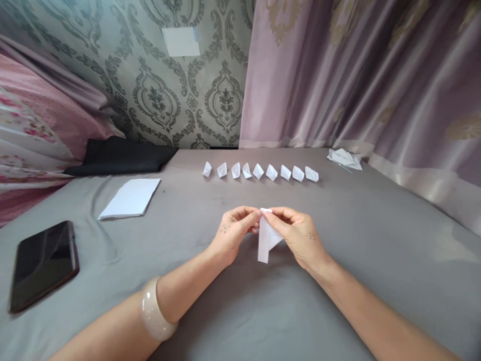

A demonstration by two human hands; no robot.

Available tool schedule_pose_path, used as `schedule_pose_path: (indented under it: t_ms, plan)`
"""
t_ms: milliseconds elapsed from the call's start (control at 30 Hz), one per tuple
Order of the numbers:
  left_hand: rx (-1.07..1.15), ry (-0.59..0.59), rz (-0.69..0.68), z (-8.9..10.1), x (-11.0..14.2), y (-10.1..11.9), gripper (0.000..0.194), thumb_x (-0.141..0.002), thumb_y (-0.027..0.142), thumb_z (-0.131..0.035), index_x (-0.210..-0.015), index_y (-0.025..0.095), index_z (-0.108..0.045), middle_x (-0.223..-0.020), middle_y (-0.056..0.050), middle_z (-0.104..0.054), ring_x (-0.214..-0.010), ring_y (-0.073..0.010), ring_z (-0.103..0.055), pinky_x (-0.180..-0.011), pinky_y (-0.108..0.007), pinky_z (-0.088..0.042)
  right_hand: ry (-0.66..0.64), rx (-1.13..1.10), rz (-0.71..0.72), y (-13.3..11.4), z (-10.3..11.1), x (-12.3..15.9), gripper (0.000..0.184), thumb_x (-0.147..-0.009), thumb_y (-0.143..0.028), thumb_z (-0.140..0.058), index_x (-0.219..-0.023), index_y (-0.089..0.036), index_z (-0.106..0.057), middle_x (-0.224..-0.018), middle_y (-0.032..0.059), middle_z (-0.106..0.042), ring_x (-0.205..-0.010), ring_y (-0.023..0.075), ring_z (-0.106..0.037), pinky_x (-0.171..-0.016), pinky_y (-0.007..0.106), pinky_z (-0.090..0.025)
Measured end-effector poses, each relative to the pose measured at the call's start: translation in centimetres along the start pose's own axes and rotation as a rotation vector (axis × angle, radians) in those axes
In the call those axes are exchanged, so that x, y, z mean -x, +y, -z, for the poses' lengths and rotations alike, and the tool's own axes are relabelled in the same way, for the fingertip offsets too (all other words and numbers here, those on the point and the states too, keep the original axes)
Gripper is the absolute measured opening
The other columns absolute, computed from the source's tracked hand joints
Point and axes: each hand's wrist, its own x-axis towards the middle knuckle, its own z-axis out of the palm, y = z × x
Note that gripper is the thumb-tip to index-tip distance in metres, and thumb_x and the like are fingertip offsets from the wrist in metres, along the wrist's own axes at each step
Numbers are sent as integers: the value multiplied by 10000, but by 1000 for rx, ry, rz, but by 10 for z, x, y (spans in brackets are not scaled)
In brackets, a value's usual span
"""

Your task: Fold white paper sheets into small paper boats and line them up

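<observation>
Between my two hands is a folded piece of white paper (264, 243), held a little above the grey cloth. It has a long narrow strip hanging down and a triangular flap on its right side. My left hand (236, 228) pinches its top left edge between thumb and fingers. My right hand (300, 233) grips the top right, thumb in front, fingers curled behind and partly hidden. Beyond the hands, several small folded white paper shapes (271, 172) stand in a row across the cloth.
A stack of white paper (131, 197) lies at the left, with a dark tablet (44, 265) nearer to me. Black fabric (124, 155) is bunched at the back left. Loose paper pieces (344, 158) lie at the back right by the curtain (300, 75). Grey cloth (376, 240) covers the surface.
</observation>
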Motion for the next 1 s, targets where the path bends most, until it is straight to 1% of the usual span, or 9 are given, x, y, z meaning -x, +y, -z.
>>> schedule_pose_path:
  t_ms: [200,400,467,600,733,900,1000]
  plan:
    - [-29,28,0,0,0,2,154,-711,256,-699,-667,114,-660,-619,-5,-544,-594,-81,-485,-600,-220,-412,-11,13,29,2,-1,2,237,-728,-399,-727,-830,-187,-704,-767,27,-722,-675,144,-650,-646,259,-505]
    - [-27,55,0,0,1,3,128,-681,219,-696,-619,122,-641,-599,-4,-558,-584,-87,-501,-607,-225,-423,5,93,82,7,0,1,200,-728,-376,-726,-808,-192,-716,-754,25,-706,-685,151,-646,-646,268,-511]
    - [-22,56,8,0,1,4,133,-674,216,-697,-605,120,-636,-591,-4,-558,-576,-87,-502,-606,-227,-425,10,156,146,7,0,1,162,-749,-351,-707,-800,-199,-723,-787,24,-698,-704,151,-647,-656,268,-514]
    - [-17,66,30,0,0,5,134,-676,219,-692,-610,112,-645,-568,-1,-553,-553,-84,-497,-597,-229,-421,24,330,343,6,-1,3,110,-801,-277,-645,-824,-210,-730,-829,23,-669,-723,141,-630,-651,261,-503]
    - [0,36,24,2,-1,4,133,-684,222,-692,-619,114,-651,-564,1,-558,-548,-83,-498,-603,-234,-417,34,512,497,7,-1,7,162,-858,-218,-559,-903,-211,-715,-846,30,-645,-722,133,-612,-610,249,-483]
    - [8,-42,37,6,-2,1,185,-714,277,-697,-641,112,-657,-605,-15,-580,-574,-93,-513,-603,-243,-414,58,774,669,11,-2,11,242,-913,-158,-458,-983,-213,-683,-885,41,-630,-783,143,-599,-713,274,-476]
    - [17,-59,58,7,-2,0,201,-724,292,-702,-661,106,-662,-641,-27,-596,-597,-98,-531,-621,-248,-427,83,978,766,13,-3,14,253,-919,-115,-444,-982,-195,-675,-870,48,-622,-789,154,-576,-697,275,-457]
